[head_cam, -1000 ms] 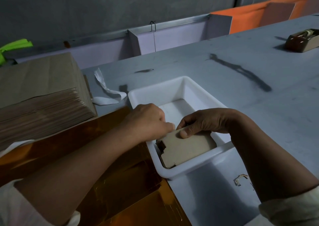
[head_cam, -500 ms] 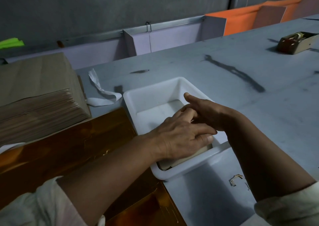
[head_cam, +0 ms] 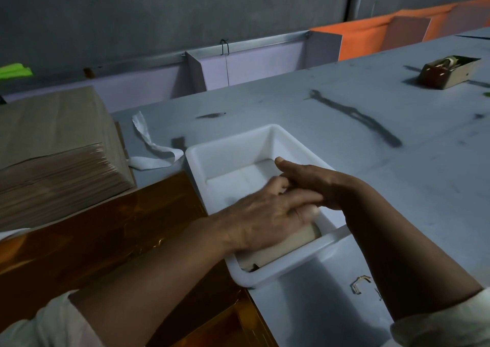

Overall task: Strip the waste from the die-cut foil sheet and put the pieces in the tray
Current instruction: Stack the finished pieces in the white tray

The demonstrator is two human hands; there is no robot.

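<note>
A white plastic tray (head_cam: 233,145) stands on the grey table. In its near end lies a tan die-cut piece (head_cam: 286,243), mostly hidden under my hands. My left hand (head_cam: 267,216) lies flat on the piece with fingers straight, pressing it down. My right hand (head_cam: 310,179) reaches into the tray from the right, fingers straight, partly under my left fingers. Gold-orange foil sheets (head_cam: 106,230) lie on the table left of the tray, beneath my left forearm.
A thick stack of tan sheets (head_cam: 53,145) sits at the left. A white paper strip (head_cam: 151,147) lies behind the foil. A small scrap (head_cam: 359,283) lies near my right forearm. A tape dispenser (head_cam: 448,72) stands far right. Dividers line the table's back edge.
A second ago both hands pinched the tan piece over the tray's near end. They lowered it in, and my left hand flattened over it; since half a second ago little has moved.
</note>
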